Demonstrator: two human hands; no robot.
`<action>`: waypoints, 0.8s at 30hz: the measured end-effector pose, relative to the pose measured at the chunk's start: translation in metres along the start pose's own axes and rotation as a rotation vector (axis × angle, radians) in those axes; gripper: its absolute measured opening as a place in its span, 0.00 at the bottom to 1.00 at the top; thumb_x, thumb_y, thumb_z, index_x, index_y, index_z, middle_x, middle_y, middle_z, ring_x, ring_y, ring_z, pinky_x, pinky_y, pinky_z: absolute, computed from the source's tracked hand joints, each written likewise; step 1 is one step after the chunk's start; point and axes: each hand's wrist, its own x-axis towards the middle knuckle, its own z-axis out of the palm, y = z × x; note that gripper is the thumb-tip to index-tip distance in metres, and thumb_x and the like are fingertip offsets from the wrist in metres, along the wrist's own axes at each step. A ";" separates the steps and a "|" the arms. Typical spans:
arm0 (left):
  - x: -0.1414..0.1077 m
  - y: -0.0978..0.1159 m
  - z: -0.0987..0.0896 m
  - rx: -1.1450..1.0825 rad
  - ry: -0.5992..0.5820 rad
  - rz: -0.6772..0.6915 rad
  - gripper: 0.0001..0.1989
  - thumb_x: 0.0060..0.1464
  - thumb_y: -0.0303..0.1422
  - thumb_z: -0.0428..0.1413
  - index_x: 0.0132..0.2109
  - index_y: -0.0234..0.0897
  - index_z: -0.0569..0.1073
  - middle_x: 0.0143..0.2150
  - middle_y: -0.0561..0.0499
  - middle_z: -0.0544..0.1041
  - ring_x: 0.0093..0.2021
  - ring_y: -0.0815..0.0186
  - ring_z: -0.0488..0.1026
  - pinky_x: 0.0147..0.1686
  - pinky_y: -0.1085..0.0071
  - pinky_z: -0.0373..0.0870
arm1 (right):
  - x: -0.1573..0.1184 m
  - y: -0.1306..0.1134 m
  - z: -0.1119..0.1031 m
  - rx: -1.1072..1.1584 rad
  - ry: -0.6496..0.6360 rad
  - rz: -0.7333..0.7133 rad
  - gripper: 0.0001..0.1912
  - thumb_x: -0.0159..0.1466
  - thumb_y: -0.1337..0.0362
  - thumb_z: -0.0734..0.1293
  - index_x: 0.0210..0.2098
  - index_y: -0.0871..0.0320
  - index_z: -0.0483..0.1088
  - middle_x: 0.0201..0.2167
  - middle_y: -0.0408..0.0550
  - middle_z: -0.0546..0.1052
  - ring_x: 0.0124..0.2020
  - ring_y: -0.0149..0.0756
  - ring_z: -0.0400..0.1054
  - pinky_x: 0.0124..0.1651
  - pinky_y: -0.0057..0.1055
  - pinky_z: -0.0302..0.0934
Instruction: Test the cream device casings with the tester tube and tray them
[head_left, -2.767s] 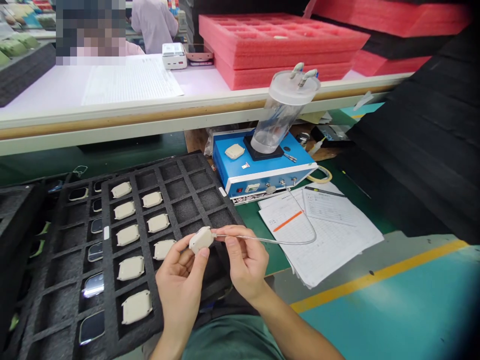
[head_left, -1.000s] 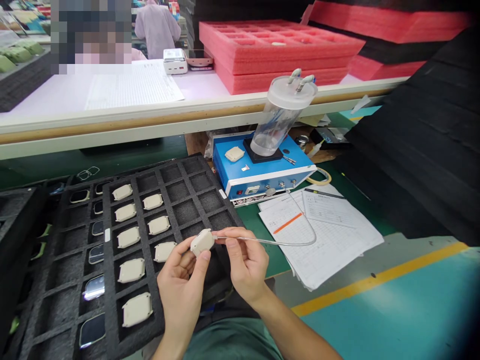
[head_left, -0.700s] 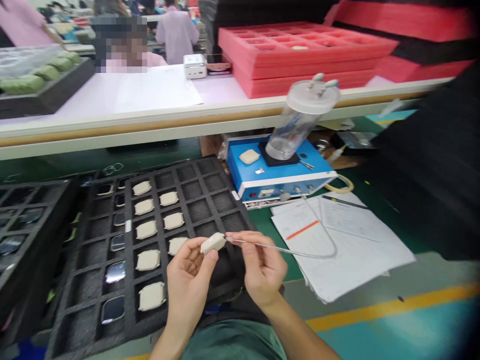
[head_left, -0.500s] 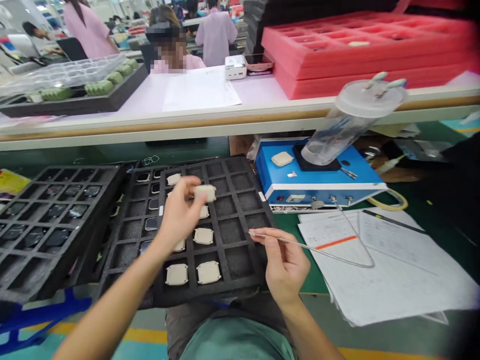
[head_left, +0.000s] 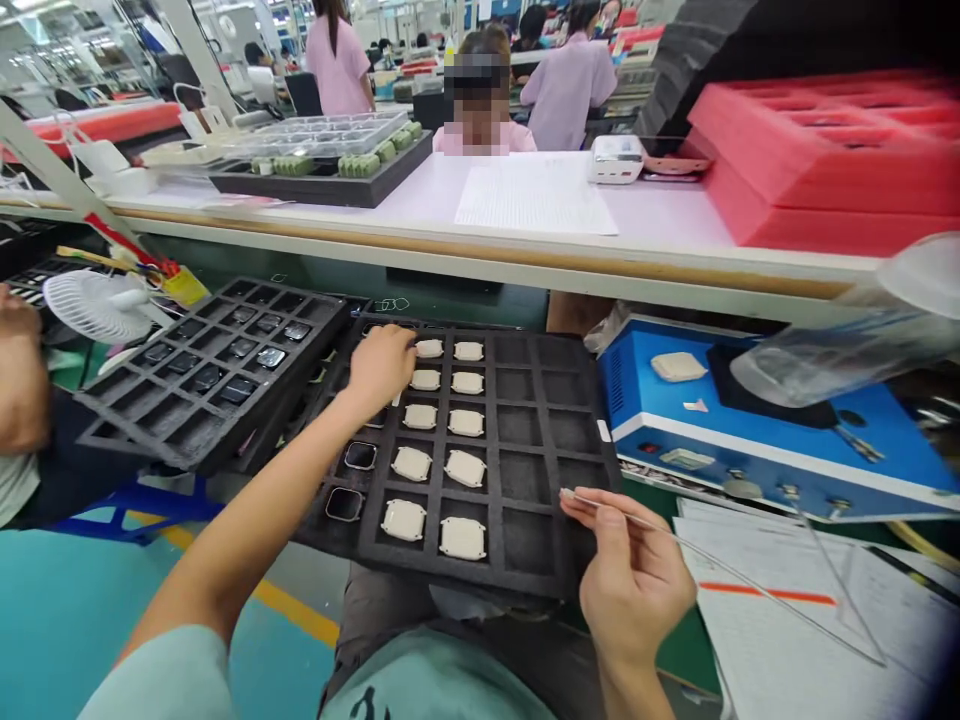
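Your left hand (head_left: 381,370) is at the far left part of the black tray (head_left: 520,430), with its fingers bent and the tips right by the top left watch case (head_left: 429,348). You can't tell from here if those fingers grip it, just touch it or are a little apart from it.

Your right hand (head_left: 637,575) is pinching a thin tube (head_left: 712,560) between thumb and finger, close to its tip. The tip points left, over the right side of the tray. The tube runs down past your hand, bends, and goes up to the front of the blue box (head_left: 645,400).

The cream watch cases (head_left: 466,423) sit in the tray in front of you — five in the first column on the left and five in the next one. One more cream case (head_left: 679,367) lies on top of the blue box, beside a clear jar (head_left: 810,345) that is partly cut off at the edge.

Paper sheets (head_left: 757,640) with an orange strip (head_left: 766,593) lie to the right of your right hand. To your left there is another tray (head_left: 172,412) with dark pieces, and a white fan (head_left: 97,305) beyond it.
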 end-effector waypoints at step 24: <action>-0.137 0.101 0.004 -1.323 -0.161 -0.188 0.15 0.53 0.37 0.67 0.47 0.35 0.83 0.40 0.44 0.86 0.39 0.58 0.83 0.40 0.66 0.80 | 0.000 0.001 0.004 -0.074 -0.004 -0.215 0.07 0.72 0.64 0.66 0.45 0.55 0.77 0.38 0.48 0.83 0.38 0.39 0.81 0.41 0.38 0.79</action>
